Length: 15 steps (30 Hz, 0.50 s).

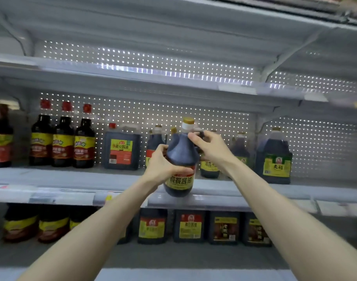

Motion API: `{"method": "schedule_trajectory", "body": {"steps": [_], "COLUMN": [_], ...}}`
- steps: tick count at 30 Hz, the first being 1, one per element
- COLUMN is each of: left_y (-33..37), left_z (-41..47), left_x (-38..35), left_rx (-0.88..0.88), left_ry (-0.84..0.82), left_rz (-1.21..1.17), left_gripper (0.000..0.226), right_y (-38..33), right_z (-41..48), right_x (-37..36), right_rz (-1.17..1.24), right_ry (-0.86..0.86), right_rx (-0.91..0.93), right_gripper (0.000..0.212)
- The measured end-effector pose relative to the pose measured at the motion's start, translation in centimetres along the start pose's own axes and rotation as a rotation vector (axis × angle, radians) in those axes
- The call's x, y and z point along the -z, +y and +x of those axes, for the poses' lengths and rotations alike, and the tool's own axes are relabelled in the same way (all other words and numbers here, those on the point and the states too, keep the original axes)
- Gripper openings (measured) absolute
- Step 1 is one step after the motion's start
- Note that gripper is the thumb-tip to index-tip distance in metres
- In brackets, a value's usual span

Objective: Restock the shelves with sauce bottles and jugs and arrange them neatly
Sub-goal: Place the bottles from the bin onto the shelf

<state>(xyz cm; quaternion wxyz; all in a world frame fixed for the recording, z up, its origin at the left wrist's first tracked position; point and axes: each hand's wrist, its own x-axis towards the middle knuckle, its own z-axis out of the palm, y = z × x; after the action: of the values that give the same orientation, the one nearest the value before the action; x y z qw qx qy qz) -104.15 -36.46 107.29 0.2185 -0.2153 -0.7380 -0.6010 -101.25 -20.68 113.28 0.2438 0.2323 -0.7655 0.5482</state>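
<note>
Grip was two-handed and clamped on the load. The left hand point(161, 165) was wrapped round the lower body of the dark, round-bodied plastic sauce jug with a gold cap point(180, 151). The right hand point(211, 147) was curled over its shoulder and handle, just below the neck.

The jug sat between the hands, long axis near upright, cap leaning slightly right. Its base was at the front lip of the grey metal middle shelf point(72, 177); contact there could not be confirmed.

Placement ground lay straight beyond the grip, deeper into the shelf, so in my judgement the coming move calls for a forward push, base first. The left hand was lower and nearer the lip.

Behind stood similar gold-capped dark jugs point(154, 142), close together. A square dark jug with a red cap point(121, 151) stood to their left.
</note>
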Motion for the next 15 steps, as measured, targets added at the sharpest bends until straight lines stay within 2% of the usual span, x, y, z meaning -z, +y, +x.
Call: {"method": "schedule_trajectory", "body": {"steps": [3, 7, 15], "left_y": [-0.4, -0.9, -2.8], "left_z": [1.5, 3.3, 6.0], "left_x": [-1.8, -3.4, -5.1], "left_rx": [0.003, 0.012, 0.057], "left_ry": [0.032, 0.032, 0.002], "left_rz": [0.016, 0.010, 0.023], "left_gripper": [0.090, 0.087, 0.086], "right_y": [1.6, 3.0, 6.2], "right_z": [1.6, 3.5, 6.4], "right_x": [1.5, 2.6, 3.3], "right_rz": [0.008, 0.013, 0.011], "right_ry": [-0.011, -0.003, 0.023], "right_rx": [0.014, 0.030, 0.011], "right_gripper": [0.007, 0.021, 0.016]}}
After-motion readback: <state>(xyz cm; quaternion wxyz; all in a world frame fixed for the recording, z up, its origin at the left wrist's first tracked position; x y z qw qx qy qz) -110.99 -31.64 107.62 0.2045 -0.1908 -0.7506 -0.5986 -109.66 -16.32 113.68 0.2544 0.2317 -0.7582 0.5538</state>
